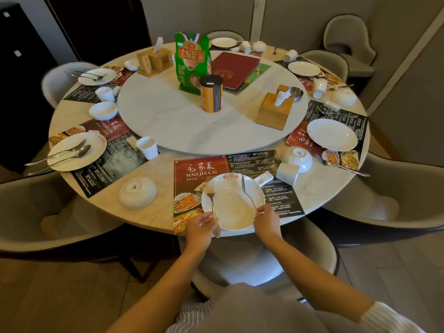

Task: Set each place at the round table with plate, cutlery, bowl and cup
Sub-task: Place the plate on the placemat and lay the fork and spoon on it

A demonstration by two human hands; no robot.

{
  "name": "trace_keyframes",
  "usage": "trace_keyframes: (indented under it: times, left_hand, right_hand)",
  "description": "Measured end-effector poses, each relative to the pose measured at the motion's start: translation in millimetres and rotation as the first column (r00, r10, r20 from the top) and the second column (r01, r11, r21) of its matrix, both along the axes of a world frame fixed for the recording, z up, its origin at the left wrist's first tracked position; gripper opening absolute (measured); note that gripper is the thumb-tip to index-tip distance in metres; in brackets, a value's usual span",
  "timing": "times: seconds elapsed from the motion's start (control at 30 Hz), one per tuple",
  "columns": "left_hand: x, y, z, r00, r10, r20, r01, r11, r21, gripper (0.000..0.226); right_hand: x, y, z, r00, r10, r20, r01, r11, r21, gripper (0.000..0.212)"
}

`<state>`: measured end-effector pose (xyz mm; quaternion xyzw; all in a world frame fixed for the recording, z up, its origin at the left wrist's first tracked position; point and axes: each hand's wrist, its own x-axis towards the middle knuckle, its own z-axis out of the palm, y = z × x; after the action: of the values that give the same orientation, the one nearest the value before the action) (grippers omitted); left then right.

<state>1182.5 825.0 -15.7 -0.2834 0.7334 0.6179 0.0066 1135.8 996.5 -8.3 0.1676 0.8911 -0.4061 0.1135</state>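
Two hands at the near place, both over the plate [231, 205], which I use as the landmark. Left hand [199, 224] at plate's near-left rim, fingers [208, 216] pinched shut on the fork [212, 200] handle; fork lies across the plate's left side, tines pointing to the far edge. Right hand [266, 218] at plate's near-right rim, fingertips closed on the handle end of a second utensil [248, 194], looks like a spoon or knife, cannot tell which; it slants across the plate's right side.

Plate sits on the placemat [201, 169] at the near table edge. Upturned bowl [137, 193] left of the plate, off the mat on bare table [156, 215]. Another upturned bowl [296, 158] and a cup [287, 173] lying tipped are far-right of the plate, touching each other. Small white rest [264, 177] just beyond the plate's far-right rim.

Progress, my call: near place partly done. Plate down, cutlery being laid, bowl and cup not yet righted or positioned. Left neighbour place [77, 151] has plate with cutlery on it and an upright cup [147, 147]. Right neighbour plate [332, 134] is bare, cutlery loose beside it. Far places look scattered, cups tipped. Most of the table left to do.
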Motion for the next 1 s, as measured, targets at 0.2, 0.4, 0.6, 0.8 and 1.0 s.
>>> trace_keyframes:
  times: [0.2,0.4,0.6,0.8,1.0]
  left_hand:
    - [10,16,-11,0.995,-0.087,0.043,0.085,0.995,0.053,0.036]
    - [15,26,-14,0.993,-0.115,0.039,0.113,0.992,0.051,0.031]
    - [14,27,-17,0.994,-0.092,0.052,0.089,0.994,0.061,0.034]
    - [16,25,-26,0.995,-0.085,0.058,0.080,0.993,0.083,0.023]
    - [15,24,-35,0.993,-0.076,0.090,0.060,0.984,0.167,0.025]
  right_hand:
    - [11,-1,2,1.000,0.009,0.001,-0.009,1.000,0.018,0.020]
    - [15,-6,4,0.998,0.057,0.014,-0.058,0.996,0.064,0.020]
    - [18,-11,4,0.999,0.036,0.023,-0.037,0.996,0.077,0.019]
    - [22,-13,5,0.999,0.004,0.046,-0.007,0.998,0.063,0.022]
    - [22,-12,2,0.993,-0.085,0.082,0.090,0.995,-0.052,0.018]
